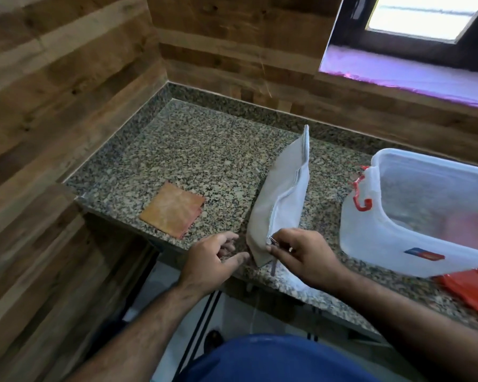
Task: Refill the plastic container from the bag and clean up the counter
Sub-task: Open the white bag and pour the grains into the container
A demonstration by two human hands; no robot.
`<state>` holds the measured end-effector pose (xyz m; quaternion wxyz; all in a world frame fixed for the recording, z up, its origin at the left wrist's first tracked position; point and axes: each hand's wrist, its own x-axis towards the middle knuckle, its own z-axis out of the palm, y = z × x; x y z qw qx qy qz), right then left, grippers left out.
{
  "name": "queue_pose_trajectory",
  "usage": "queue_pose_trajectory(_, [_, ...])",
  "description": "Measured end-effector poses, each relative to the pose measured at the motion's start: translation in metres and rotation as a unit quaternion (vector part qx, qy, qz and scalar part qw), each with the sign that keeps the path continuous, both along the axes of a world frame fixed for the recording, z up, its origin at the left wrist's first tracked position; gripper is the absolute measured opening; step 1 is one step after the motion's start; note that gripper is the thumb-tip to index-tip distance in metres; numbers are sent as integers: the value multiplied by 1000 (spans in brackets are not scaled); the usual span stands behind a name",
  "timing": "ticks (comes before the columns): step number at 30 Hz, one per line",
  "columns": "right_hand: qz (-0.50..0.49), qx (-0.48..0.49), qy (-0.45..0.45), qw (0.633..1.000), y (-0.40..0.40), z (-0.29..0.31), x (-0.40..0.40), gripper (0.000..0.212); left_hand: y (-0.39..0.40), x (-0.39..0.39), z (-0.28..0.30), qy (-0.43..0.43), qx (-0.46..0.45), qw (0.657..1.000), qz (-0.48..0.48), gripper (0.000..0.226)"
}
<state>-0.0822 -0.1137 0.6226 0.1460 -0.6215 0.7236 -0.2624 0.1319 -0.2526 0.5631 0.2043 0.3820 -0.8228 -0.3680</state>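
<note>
At the lower centre of the frame, my right hand [301, 257] pinches the near corner of the bag [280, 199], thumb and fingertips closed on the small metal zip pull. My left hand [213, 260] hovers just beside the same corner with fingers loosely curled around nothing, not quite touching the cloth as far as I can tell.

The bag looks soft and limp, a grey fabric pouch lying slack on the table [204, 150]; I judge it light, floppy and likely to sag or spill if lifted by one end. It probably wants one hand at the zip and one supporting the body.

The plastic container [414, 213] sits to the right of centre, close to the bag, lidless, with a red latch on its near wall. Its walls look thin and smooth, perhaps slippery.

The table's front edge runs right under my hands, so the bag's corner is near the drop. An orange cloth [173, 209] lies left of the bag; bare stone beyond it gives room.
</note>
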Motion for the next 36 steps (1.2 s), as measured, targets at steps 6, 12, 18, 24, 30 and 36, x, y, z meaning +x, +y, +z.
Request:
queue_pose_trajectory(6, [42, 62, -15, 997, -13, 34, -21, 26, -7, -37, 2, 78, -175, 971, -144, 52])
queue_pose_trajectory(12, [42, 129, -25, 990, -30, 50, -27, 29, -2, -70, 2, 113, -248, 952, -141, 47])
queue_pose_trajectory(18, [-23, 144, 54, 988, -50, 58, -59, 24, -6, -71, 10, 108, -227, 948, -196, 51])
queue_pose_trajectory(24, [-58, 165, 174, 969, -99, 75, -114, 24, -20, -67, 14, 78, -137, 956, -246, 49])
queue_pose_trajectory(30, [-181, 164, 183, 952, -158, 85, -183, 27, -25, -65, 11, 39, -48, 962, -266, 53])
queue_pose_trajectory(36, [-272, 162, 62, 946, -188, 84, -231, 31, -26, -68, 17, -26, 63, 965, -254, 41])
